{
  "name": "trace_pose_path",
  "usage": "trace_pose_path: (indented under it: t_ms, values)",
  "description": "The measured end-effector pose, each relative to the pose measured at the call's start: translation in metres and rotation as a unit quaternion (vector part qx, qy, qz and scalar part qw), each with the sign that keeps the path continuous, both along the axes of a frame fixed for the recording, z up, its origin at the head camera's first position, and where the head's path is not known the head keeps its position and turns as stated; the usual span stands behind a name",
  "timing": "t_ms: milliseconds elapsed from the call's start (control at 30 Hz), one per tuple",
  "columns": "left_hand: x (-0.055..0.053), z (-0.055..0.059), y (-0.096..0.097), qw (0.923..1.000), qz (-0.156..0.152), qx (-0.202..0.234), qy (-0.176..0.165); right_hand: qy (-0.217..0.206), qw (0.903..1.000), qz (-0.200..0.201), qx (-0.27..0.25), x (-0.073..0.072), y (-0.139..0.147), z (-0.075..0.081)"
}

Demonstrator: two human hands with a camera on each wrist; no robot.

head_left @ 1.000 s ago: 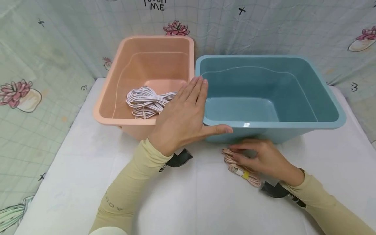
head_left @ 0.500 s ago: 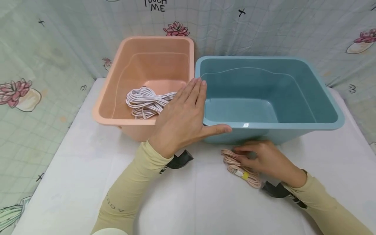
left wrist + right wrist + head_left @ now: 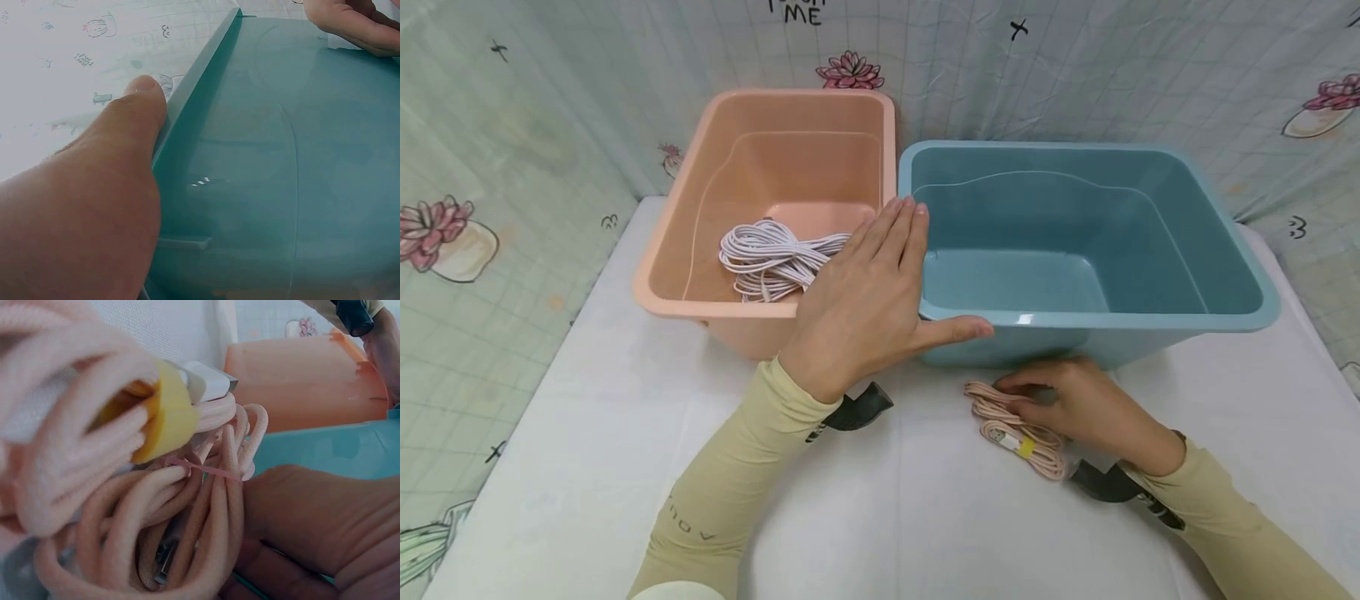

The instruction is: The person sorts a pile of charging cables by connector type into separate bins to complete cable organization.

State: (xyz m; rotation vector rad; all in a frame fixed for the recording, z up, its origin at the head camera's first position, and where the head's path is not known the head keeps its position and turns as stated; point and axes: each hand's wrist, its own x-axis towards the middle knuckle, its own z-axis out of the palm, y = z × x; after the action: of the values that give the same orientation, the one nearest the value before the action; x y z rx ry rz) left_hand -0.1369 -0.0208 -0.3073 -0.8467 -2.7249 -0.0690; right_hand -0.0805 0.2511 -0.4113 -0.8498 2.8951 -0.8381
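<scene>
The right hand [image 3: 1075,408] curls its thumb and fingers round the upper pink cable bundle [image 3: 988,400], which lies on the white-covered table [image 3: 887,517] in front of the blue plastic tub [image 3: 1150,321]. Touching it, just below the fingers, lies the yellow-banded USB cable [image 3: 1047,460]. The left hand [image 3: 865,308] lies flat, fingers straight, over the adjoining rims of the blue tub and the peach plastic tub [image 3: 722,308], well apart from both pink bundles; beside it, white cables [image 3: 775,254] sit inside the peach tub.

Blue bin [image 3: 1090,225] in all three views
</scene>
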Motion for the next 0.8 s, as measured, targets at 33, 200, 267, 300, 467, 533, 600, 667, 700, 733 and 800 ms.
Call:
trace_pose_path:
  t_ms: [33,200,267,300,467,533,600,667,700,733,800]
  values:
    - [0.0000,0.0001,0.0000,1.0000,0.000,-0.001,0.002,-0.003,1.0000,-0.003,0.002,0.0000,0.0000,0.0002]
    - [0.0000,0.0001,-0.0001,1.0000,0.000,-0.002,0.001,-0.023,0.9995,-0.018,0.015,0.0002,-0.0005,0.0005]
    - [-0.0001,0.0000,-0.0001,1.0000,-0.001,-0.001,0.000,-0.030,0.9991,-0.022,0.021,0.0005,-0.0005,0.0008]
    - [-0.0001,-0.0001,-0.0001,1.0000,-0.001,0.000,-0.001,-0.032,0.9990,-0.023,0.023,0.0006,-0.0005,0.0009]
    - [-0.0006,0.0002,-0.0003,1.0000,-0.004,0.002,0.003,-0.035,0.9989,-0.020,0.025,0.0007,-0.0007,0.0012]
    - [-0.0006,0.0003,-0.0005,1.0000,-0.004,0.003,0.004,-0.033,0.9990,-0.016,0.024,0.0006,-0.0009,0.0010]
    - [-0.0007,0.0003,-0.0005,1.0000,-0.004,0.003,0.003,-0.029,0.9992,-0.014,0.024,0.0005,-0.0011,0.0008]
    - [-0.0007,0.0002,-0.0005,1.0000,-0.004,0.003,0.003,-0.026,0.9994,-0.011,0.023,0.0007,-0.0015,0.0009]
    - [-0.0007,0.0002,-0.0005,1.0000,-0.003,0.003,0.002,-0.023,0.9994,-0.010,0.022,0.0010,-0.0018,0.0010]
    - [-0.0008,0.0002,-0.0006,1.0000,-0.002,0.003,0.001,-0.020,0.9995,-0.009,0.021,0.0012,-0.0021,0.0011]
    - [-0.0008,0.0001,-0.0005,1.0000,-0.001,0.002,0.000,-0.011,0.9997,-0.005,0.020,0.0019,-0.0027,0.0014]
